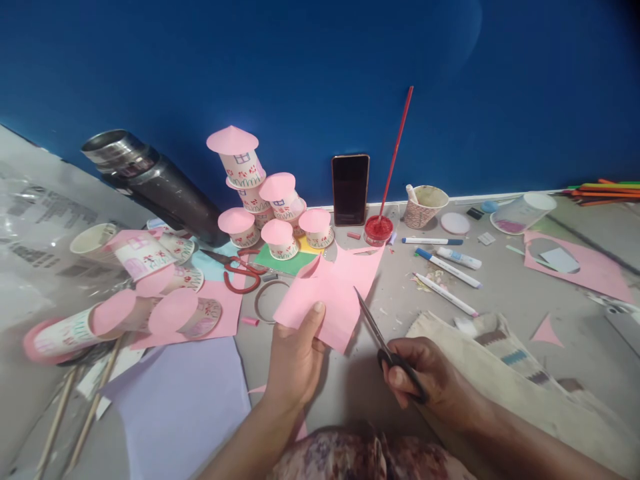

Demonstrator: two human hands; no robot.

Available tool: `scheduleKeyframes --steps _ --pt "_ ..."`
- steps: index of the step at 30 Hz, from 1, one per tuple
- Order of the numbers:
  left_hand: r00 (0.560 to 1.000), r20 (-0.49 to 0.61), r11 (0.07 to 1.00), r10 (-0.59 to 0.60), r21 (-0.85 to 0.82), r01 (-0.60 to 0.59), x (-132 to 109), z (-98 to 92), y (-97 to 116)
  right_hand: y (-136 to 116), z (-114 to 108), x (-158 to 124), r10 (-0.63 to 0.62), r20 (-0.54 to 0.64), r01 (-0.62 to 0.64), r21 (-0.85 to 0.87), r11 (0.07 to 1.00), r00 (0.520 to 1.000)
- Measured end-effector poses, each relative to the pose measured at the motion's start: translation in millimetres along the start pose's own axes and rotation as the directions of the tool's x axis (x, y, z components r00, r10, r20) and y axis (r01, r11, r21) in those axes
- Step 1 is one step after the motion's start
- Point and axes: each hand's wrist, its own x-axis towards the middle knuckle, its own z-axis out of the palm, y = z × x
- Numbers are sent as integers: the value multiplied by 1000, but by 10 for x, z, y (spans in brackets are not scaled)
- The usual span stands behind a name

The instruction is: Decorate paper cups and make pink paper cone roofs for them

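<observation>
A piece of pink paper [320,300] with cut edges is held up by my left hand [297,357], its thumb on top and the fingers behind. My right hand [425,377] is closed around the black handles of a pair of scissors [373,320], whose blades point up and left at the paper's right part. Behind the paper stand decorated paper cups with pink cone roofs [243,167], some stacked into a tower. Red-handled scissors [243,277] lie left of the paper.
At left are a black flask [160,190], more decorated cups [145,260] and purple paper [185,407]. A phone [351,190] leans on the blue wall beside a red pot [379,230]. Markers [447,268], a cup [425,207] and cloth [480,360] lie right.
</observation>
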Motion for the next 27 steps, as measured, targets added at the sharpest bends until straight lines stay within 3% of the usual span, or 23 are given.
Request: scheduleKeyframes --steps 13,20,27 --pt "995 48 952 85 292 -95 8 -31 73 -37 -31 4 11 33 -10 -36 999 999" --pt "998 40 964 57 257 -66 47 -123 10 -52 -30 -2 28 35 -27 -44 999 999" --pt "996 40 921 83 378 -92 47 -163 21 -88 -23 8 58 24 -57 -66 996 998"
